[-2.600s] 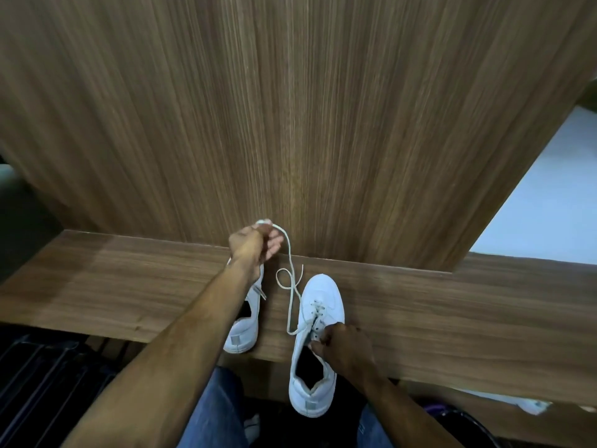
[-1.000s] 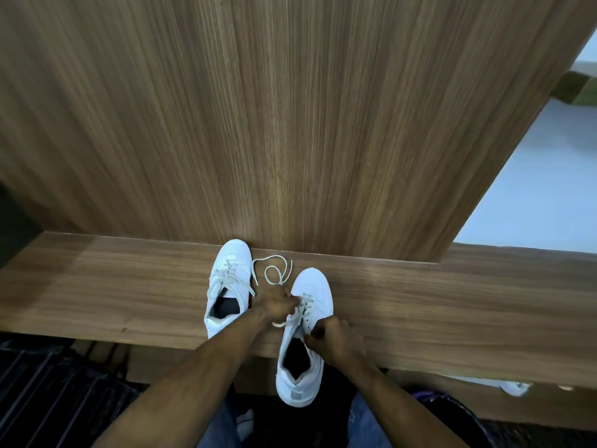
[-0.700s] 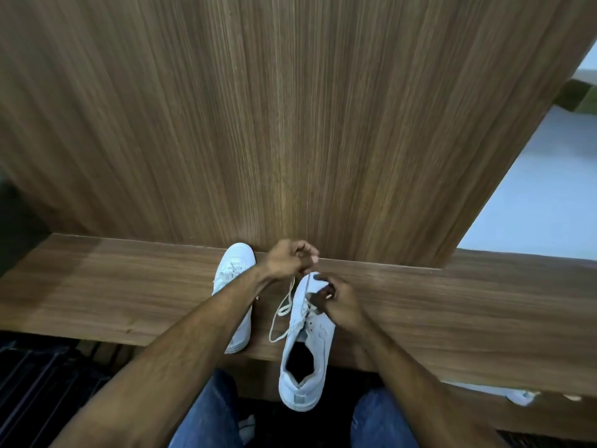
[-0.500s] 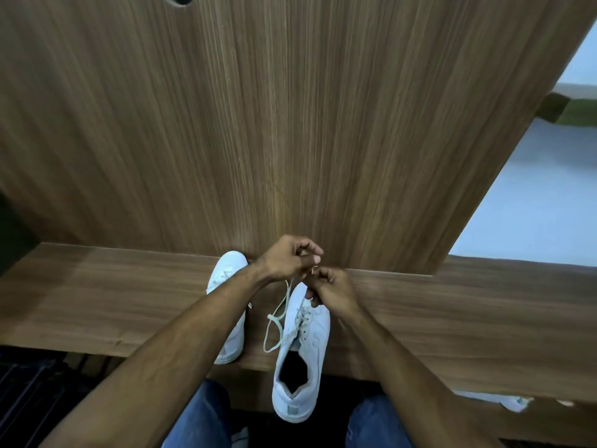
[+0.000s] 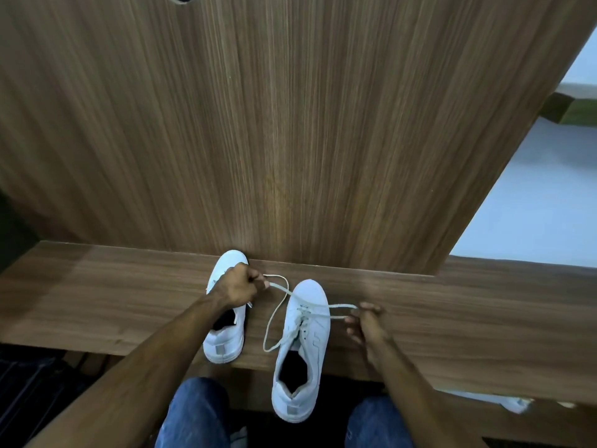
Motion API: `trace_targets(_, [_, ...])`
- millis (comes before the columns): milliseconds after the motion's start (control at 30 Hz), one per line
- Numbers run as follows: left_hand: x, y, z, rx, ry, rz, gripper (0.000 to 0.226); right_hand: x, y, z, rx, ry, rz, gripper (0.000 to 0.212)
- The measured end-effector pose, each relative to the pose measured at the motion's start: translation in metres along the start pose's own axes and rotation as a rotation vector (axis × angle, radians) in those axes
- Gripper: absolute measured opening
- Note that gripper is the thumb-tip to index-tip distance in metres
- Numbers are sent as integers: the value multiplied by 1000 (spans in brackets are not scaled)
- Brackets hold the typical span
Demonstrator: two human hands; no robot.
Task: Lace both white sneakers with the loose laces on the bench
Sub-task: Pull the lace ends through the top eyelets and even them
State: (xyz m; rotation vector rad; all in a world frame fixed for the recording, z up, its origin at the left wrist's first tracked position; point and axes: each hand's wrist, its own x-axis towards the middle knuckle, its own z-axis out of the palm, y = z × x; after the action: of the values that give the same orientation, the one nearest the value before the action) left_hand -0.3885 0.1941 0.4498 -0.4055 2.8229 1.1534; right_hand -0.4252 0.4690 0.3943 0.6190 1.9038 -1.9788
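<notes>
Single head-worn wide-angle view, looking steeply down and forward from above the seated person's blue-jeaned knees (image 5: 193,412) onto the near edge of the brown wood-grain bench (image 5: 97,302), with the upright brown wood-grain panel (image 5: 290,124) filling the upper frame.

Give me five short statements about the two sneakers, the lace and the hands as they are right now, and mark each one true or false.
1. The left hand pinches one end of the lace. True.
2. The right hand rests flat on the bench, holding nothing. False: it pinches the other end of the lace.
3. The lace runs through the right sneaker. True.
4. The heel of the right sneaker overhangs the near edge of the bench. True.
5. The left sneaker lies on the floor. False: it sits on the bench.
</notes>
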Motion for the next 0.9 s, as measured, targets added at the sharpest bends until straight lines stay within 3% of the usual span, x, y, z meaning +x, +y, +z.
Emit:
trace_targets(100, [-8,23,14,-50,-133,120,16,-12,-9,26,-213,-202,-249,39])
trace_targets(200, [-7,35,33,-61,-194,180,28,-26,-16,50,-489,-397,-340,18])
trace_targets(233, [-4,36,37,-70,-184,174,31,-26,-15,53,-548,-406,-378,13])
trace_targets(300, [-2,36,42,-116,-153,136,27,-21,-11,52,-592,-371,-406,22])
trace_targets(433, [-6,34,42,-267,-95,70,28,-13,-6,31,-544,-253,-318,31])
trace_targets(633, [-13,38,45,-658,20,-127,19,-5,9,16,-627,-213,-320,28])
trace_targets(733, [-13,47,46,-934,86,-214,24,-9,17,29,-650,-264,-425,25])
trace_targets(833, [-11,60,46,-1175,149,-236,16,-13,25,40,-723,-268,-521,16])
trace_targets(900, [-9,61,47,-1104,258,-122,14,-20,33,43,-819,-278,-483,29])
